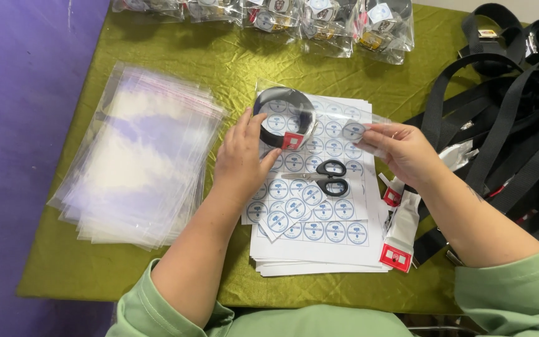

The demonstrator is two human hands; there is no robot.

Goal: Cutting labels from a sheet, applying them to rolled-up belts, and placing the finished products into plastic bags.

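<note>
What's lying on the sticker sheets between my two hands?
In the head view, black-handled scissors lie on the sticker sheets, between the left hand and the right hand.

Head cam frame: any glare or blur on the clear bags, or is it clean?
Head view: soft, even light, with only faint shadows under the left hand and right hand. The stack of clear bags looks smeared and milky, with pale sheen. The bag with the coiled black belt shows thin glare along its edge. The scissors and sticker sheets are sharp.
</note>
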